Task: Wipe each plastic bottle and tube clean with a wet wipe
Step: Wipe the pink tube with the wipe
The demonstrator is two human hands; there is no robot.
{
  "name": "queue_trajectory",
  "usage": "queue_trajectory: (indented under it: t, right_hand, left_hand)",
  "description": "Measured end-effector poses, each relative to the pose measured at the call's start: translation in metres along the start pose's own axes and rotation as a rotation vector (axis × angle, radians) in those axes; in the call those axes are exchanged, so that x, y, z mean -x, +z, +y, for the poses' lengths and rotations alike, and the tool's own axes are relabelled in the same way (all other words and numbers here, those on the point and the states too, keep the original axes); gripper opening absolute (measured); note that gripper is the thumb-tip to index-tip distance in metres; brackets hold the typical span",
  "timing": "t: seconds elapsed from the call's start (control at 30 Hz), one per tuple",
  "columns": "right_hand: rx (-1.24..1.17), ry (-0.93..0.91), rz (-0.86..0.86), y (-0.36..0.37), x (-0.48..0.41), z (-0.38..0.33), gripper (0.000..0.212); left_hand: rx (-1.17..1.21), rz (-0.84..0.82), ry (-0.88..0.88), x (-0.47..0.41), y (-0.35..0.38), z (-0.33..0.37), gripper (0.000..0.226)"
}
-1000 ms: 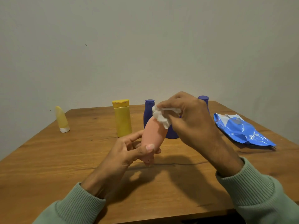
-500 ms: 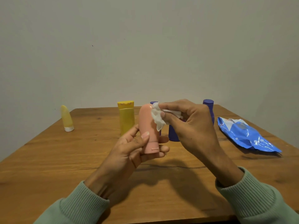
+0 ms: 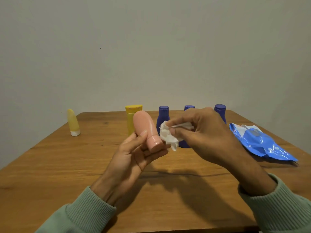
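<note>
Pink: gripped the tube (image 3: 144,130) near its cap with the left hand (image 3: 134,158), thumb on top and fingers curled beneath. Held it above the table's (image 3: 50,165) middle, cap toward the camera, rounded end tipped up and away. Pinched a crumpled white wipe (image 3: 168,137) in the right hand (image 3: 207,142), thumb and fingers curled round it, just beside the tube's neck; could not tell whether touching or barely apart. Buried part of the wipe inside that hand.

Along the far edge, screened much of the row. Covered the yellow bottle (image 3: 133,108) below its cap on one side with the tube. Showed the left blue bottle (image 3: 163,116) down to its shoulder, the base behind the wipe. Showed only the cap of the middle blue bottle (image 3: 189,107) over the right hand's knuckles. Showed cap and one shoulder of the right blue bottle (image 3: 220,111).

Stood clear and upright near the far left corner: a yellow tube (image 3: 73,123), white cap down. Lay crumpled by the right edge: a blue pack (image 3: 262,145), print too blurred to read. Cut off both green sleeves (image 3: 80,212) at the bottom of view.
</note>
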State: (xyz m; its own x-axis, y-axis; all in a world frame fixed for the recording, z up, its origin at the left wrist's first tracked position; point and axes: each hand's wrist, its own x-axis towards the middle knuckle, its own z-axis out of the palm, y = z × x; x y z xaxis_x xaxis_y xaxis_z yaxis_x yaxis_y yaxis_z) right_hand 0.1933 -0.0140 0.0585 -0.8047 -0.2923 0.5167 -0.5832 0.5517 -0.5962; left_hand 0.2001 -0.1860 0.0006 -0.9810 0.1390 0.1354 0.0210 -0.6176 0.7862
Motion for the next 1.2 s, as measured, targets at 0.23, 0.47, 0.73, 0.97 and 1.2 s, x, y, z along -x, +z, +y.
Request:
queue_trajectory:
  t: [0.23, 0.47, 0.73, 0.97, 1.2]
  right_hand:
    - [0.028, -0.071, -0.102, 0.022, 0.007, -0.006, 0.023]
    - [0.111, -0.147, -0.017, 0.024, 0.006, -0.002, 0.023]
    - [0.332, -0.271, -0.068, 0.048, 0.021, -0.002, 0.020]
    - [0.210, -0.185, -0.006, 0.037, 0.013, 0.002, 0.019]
    - [0.172, -0.078, 0.087, 0.018, 0.001, 0.009, 0.017]
  left_hand:
    - [-0.196, 0.044, 0.048, -0.001, -0.007, -0.002, 0.068]
    - [-0.240, 0.078, 0.081, 0.000, -0.001, -0.002, 0.063]
    - [-0.265, 0.184, 0.010, 0.004, -0.002, -0.013, 0.054]
    - [-0.221, 0.208, 0.002, 0.001, -0.004, -0.010, 0.057]
    - [-0.110, 0.199, -0.017, 0.002, 0.002, -0.001, 0.053]
